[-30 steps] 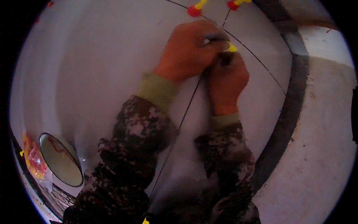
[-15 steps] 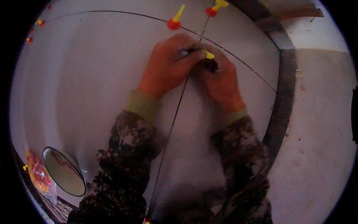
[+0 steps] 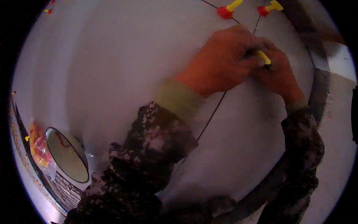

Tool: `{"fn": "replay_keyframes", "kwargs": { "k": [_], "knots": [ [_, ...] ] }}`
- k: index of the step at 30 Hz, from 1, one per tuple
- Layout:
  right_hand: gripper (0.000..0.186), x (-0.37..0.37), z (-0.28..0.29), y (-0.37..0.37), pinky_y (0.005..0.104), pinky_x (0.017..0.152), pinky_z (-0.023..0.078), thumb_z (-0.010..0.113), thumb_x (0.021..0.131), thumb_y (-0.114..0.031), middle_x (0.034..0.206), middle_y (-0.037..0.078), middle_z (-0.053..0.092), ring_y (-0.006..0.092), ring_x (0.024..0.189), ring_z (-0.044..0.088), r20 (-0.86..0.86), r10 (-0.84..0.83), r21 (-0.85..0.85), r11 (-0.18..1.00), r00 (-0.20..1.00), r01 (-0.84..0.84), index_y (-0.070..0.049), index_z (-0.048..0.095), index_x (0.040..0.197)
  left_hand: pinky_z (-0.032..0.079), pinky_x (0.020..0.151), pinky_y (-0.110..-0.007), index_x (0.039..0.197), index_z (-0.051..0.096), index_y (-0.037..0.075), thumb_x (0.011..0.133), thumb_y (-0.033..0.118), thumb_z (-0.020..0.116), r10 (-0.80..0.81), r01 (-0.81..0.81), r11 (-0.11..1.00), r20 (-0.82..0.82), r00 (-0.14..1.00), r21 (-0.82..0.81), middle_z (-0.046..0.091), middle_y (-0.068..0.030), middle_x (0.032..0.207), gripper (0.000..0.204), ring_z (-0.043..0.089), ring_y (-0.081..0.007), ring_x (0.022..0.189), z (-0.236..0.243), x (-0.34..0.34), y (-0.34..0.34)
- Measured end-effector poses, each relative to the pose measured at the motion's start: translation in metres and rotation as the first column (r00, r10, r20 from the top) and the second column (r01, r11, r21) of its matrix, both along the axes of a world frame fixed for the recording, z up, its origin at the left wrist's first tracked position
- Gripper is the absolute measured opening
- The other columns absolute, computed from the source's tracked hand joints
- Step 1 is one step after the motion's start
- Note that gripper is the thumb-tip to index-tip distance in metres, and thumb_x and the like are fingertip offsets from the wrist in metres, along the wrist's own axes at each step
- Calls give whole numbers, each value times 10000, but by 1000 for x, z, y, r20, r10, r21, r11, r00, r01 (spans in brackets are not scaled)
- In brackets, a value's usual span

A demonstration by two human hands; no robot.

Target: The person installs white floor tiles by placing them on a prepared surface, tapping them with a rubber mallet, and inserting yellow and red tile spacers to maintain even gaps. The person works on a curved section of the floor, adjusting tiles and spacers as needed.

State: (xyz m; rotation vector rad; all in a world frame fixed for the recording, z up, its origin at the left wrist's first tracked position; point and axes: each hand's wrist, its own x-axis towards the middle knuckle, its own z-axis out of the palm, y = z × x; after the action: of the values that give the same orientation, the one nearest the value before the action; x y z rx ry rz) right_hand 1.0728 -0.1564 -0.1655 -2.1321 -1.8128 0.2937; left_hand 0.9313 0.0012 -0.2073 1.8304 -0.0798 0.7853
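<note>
Both hands meet low over the pale tiled floor (image 3: 123, 67), on the line of a dark joint (image 3: 212, 115). My left hand (image 3: 223, 61) is closed, thumb and fingers pinched on a small tile leveler, of which only the yellow handle (image 3: 263, 57) shows. Fingers of my right hand (image 3: 278, 71) curl in against the same piece from the other side. Its lower part is hidden by the hands. Just beyond them, a red-capped tile leveler (image 3: 225, 12) with a yellow handle stands on a joint, and a second tile leveler (image 3: 264, 10) stands to its right.
At the lower left a pale, dark-rimmed bowl (image 3: 67, 160) sits tilted beside a clear plastic bag (image 3: 39, 145) of red and yellow pieces. A dark border strip (image 3: 319, 86) edges the tiles on the right. More levelers (image 3: 48, 11) dot the far left.
The view has swung, so the hands, joint and levelers appear farther right. Both hands stay together around the yellow-handled leveler, whose handle now points more downward in the picture.
</note>
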Motion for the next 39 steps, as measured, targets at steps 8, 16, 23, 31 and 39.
{"fn": "replay_keyframes", "kwargs": {
  "k": [8,16,23,31,39],
  "knots": [
    [471,-5,-31,-7,446,1034,484,752,848,-183,1306,184,631,375,1205,604,84,-67,149,987,994,54,-46,626,1281,513,772,-463,976,695,30,832,233,714,74,-103,976,152,986,193,649,-167,958,250,623,-370,903,-27,7,0],
    [473,8,-54,-24,399,1004,499,714,884,-162,1301,168,648,314,1197,627,170,-149,159,980,974,122,-33,597,1323,501,948,-423,1119,631,0,988,177,614,-16,18,999,41,999,-42,643,-179,1047,220,646,-307,991,-18,-15,-1],
    [479,-54,-31,10,374,986,507,697,903,-163,1303,154,656,269,1199,636,98,-420,57,907,902,417,-28,582,1348,513,935,-416,1090,633,5,970,127,619,2,-3,1000,-9,1000,-24,641,-181,1060,171,649,-309,979,-8,-12,3],
    [494,-22,-15,3,356,947,514,698,901,-170,1254,134,667,245,1139,650,-59,-379,-79,924,923,374,-30,551,1351,521,928,-424,1067,640,12,957,86,620,-63,64,994,11,998,-90,639,-190,1079,134,652,-322,966,-13,-7,-6],
    [405,28,-53,-46,398,868,523,718,887,-246,1144,183,673,341,1029,666,270,-96,56,995,958,83,-6,606,1194,516,935,-437,1137,625,21,960,135,628,56,-56,998,142,988,-5,643,-191,1103,210,654,-325,995,-31,-6,-14]
  ]
}}
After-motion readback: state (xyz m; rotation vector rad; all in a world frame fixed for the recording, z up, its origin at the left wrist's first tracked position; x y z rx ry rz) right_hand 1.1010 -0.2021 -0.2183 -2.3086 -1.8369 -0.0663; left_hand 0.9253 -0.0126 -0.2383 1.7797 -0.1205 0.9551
